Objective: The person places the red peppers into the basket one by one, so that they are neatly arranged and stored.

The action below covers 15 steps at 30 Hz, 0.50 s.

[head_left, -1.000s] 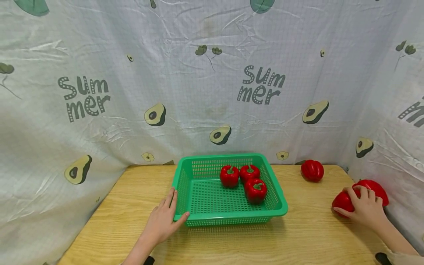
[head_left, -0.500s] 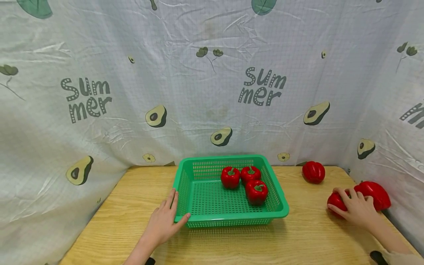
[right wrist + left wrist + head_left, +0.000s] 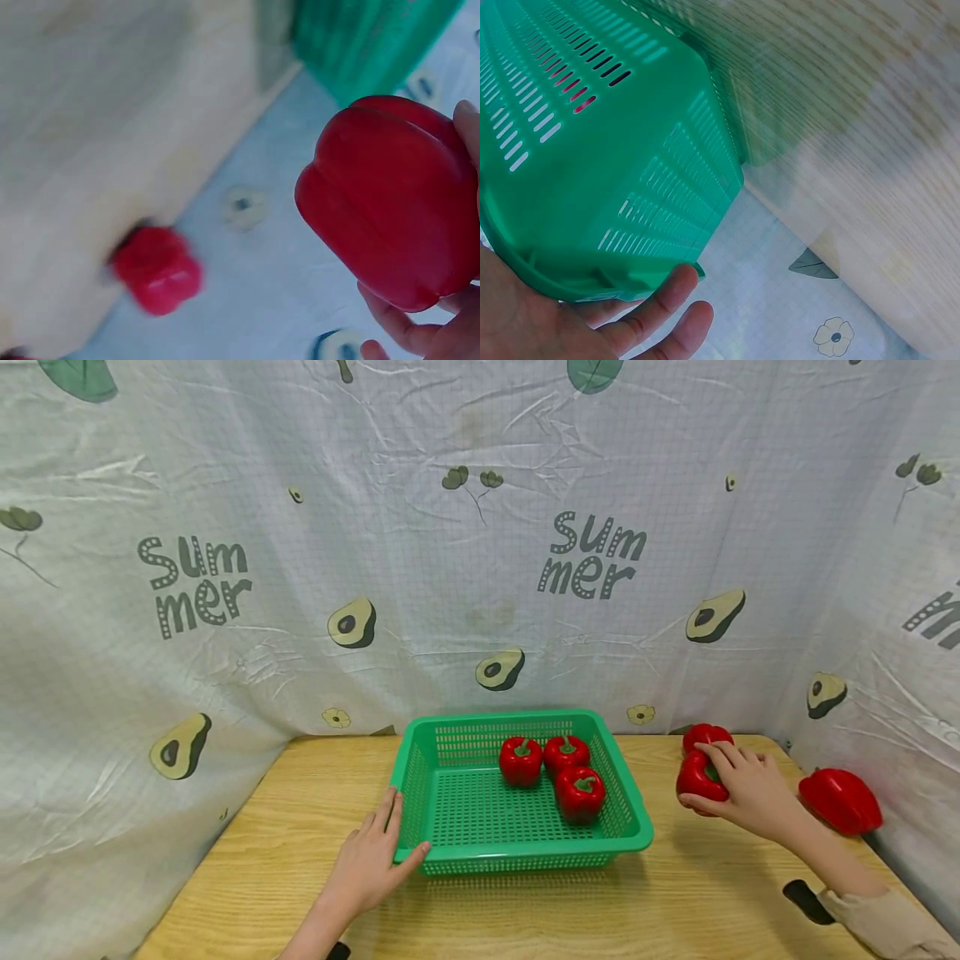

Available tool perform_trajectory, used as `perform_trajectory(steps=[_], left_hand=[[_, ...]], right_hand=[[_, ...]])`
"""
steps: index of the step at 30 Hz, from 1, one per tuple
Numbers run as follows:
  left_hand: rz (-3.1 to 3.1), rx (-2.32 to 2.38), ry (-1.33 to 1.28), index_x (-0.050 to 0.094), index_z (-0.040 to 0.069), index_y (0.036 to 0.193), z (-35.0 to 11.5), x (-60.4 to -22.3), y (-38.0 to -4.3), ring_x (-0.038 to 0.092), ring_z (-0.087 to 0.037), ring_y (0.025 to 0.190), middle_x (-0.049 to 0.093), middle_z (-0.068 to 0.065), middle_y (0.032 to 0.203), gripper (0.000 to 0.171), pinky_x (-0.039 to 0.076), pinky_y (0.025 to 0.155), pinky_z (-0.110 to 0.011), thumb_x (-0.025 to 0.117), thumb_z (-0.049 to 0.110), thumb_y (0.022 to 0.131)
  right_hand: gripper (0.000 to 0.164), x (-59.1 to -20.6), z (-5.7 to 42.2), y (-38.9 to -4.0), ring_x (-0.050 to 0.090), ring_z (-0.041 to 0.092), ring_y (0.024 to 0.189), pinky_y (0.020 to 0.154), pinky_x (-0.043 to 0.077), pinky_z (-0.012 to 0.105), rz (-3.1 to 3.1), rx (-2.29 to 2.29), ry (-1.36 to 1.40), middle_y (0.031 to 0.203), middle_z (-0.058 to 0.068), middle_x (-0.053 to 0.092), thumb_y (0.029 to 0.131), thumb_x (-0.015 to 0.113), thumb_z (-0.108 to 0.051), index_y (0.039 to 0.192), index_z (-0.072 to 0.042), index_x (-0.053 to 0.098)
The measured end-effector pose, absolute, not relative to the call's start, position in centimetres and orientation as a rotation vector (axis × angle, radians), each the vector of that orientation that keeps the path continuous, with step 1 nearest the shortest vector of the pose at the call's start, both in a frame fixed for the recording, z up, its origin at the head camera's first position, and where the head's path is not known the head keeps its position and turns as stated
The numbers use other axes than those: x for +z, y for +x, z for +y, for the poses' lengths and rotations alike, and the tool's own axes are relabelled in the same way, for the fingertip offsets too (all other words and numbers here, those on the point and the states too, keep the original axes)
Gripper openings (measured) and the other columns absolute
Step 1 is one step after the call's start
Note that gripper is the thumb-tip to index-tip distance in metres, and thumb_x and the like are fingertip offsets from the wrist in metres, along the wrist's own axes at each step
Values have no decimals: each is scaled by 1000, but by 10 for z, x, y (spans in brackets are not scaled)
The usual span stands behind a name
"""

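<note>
A glossy, deep-red, blocky bell pepper is in the right hand, right of centre, apparently lifted above the pale wood-grain table. The thumb lies on its near side and the fingers curl over its far side. It should be light for its bulk, probably hollow and firm, with a smooth skin likely to slip; if real, it could bruise or split under a hard squeeze. The best hold is around its broad sides, fingers opposite thumb, not by the stem. Its body has rounded lobes parted by shallow grooves, and a bit of green shows beside the fingers.

The left hand, fingers extended and spread, touches the near-left corner of a green, slotted plastic basket. Three upright red bell peppers with green stems sit in its right half.
</note>
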State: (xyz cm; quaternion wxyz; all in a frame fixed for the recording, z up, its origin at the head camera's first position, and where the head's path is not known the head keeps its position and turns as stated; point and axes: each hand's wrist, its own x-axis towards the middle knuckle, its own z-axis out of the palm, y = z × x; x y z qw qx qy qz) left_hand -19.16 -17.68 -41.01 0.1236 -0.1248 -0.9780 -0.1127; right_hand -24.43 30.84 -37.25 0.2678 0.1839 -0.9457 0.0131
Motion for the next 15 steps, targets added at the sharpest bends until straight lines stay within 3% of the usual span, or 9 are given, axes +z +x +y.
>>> perform_trajectory(steps=[6, 15], left_hand=[[-2850, -331, -370, 30, -2, 137, -177, -410, -192, 46, -36, 117, 26, -17, 145, 78, 47, 75, -48, 49, 52, 85], [-2861, -342, -366, 30, -2, 138, -177, -410, -191, 46, -36, 116, 26, -17, 145, 78, 46, 75, -49, 49, 51, 85]], right_hand=[[71, -354, 278, -251, 48, 35, 91, 72, 33, 48, -2475, 22, 620, 104, 13, 57, 61, 72, -53, 112, -6, 54], [76, -337, 236, -260, 49, 31, 95, 78, 34, 50, -2477, -25, 817, 116, 8, 56, 68, 64, -59, 126, -12, 49]])
